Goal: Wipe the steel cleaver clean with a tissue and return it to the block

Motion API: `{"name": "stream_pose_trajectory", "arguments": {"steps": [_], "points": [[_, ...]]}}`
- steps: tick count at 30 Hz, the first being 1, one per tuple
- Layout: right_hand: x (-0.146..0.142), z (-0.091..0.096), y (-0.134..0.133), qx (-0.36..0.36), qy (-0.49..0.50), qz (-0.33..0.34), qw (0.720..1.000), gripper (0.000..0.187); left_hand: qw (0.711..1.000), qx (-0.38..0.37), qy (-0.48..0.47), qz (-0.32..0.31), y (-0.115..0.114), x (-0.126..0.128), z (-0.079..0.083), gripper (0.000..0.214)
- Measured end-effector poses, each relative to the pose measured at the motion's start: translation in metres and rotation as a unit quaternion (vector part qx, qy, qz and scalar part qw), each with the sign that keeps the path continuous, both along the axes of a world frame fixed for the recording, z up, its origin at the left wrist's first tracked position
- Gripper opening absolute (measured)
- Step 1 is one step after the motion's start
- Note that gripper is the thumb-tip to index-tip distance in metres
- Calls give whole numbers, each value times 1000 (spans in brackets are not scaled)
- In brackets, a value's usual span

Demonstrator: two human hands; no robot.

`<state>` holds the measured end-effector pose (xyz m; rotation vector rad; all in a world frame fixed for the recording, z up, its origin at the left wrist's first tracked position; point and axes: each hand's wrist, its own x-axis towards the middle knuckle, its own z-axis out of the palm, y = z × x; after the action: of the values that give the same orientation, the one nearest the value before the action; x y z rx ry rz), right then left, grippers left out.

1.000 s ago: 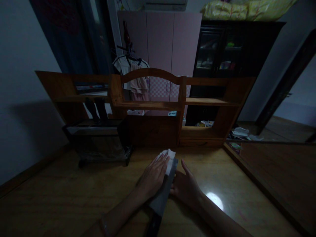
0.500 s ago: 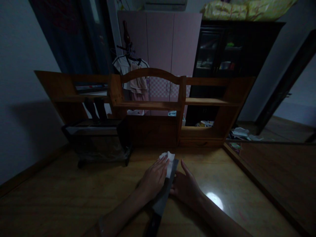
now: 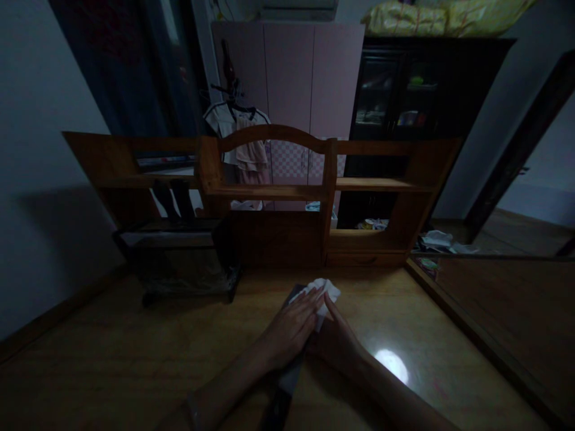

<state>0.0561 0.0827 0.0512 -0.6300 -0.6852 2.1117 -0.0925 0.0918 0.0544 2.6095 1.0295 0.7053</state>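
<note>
A large knife lies on the wooden table [image 3: 135, 359], with its grey blade [image 3: 290, 376] pointing away from me and its dark handle [image 3: 276, 412] near the bottom edge. My left hand [image 3: 291, 329] lies on the blade and presses a crumpled white tissue [image 3: 327, 292] against its far end, fingers bent over the tissue. My right hand [image 3: 338, 342] rests against the blade's right side, its thumb stretched up to the tissue. Its other fingers are hidden behind my left hand and the blade.
A wooden shelf unit [image 3: 274, 191] stands along the table's far edge. A dark wire rack [image 3: 179, 263] holding two dark knife handles sits at its left. A raised wooden edge [image 3: 471, 341] borders the table on the right. Cabinets and hanging clothes stand behind.
My left hand has slid the tissue to the right, off the blade's far tip toward my right thumb. The blade's far left corner now shows uncovered. My right hand has moved closer in.
</note>
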Motion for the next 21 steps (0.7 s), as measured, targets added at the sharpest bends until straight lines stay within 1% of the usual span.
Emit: {"name": "stream_pose_trajectory", "arguments": {"steps": [3,6,10,13,16,18,21], "points": [[-1,0,-1,-1,-15,23,1000,68,1000,2,-13,20,2,0,-3,49],[-2,-1,-1,-1,-9,46,999,68,998,1,-27,52,4,-2,-10,49],[-1,1,-1,-26,-13,43,999,66,997,26,-28,74,9,-6,-25,49],[-1,4,-1,-34,-21,39,998,65,993,15,-47,109,11,-7,-32,49],[-1,4,-2,-32,-23,39,998,65,989,-22,-67,129,13,-7,-30,49],[-1,3,-2,-25,-15,41,999,66,990,-42,-74,111,13,-7,-23,49],[0,-1,-2,-19,-10,41,999,66,993,-67,-72,65,11,-7,-11,49]]}}
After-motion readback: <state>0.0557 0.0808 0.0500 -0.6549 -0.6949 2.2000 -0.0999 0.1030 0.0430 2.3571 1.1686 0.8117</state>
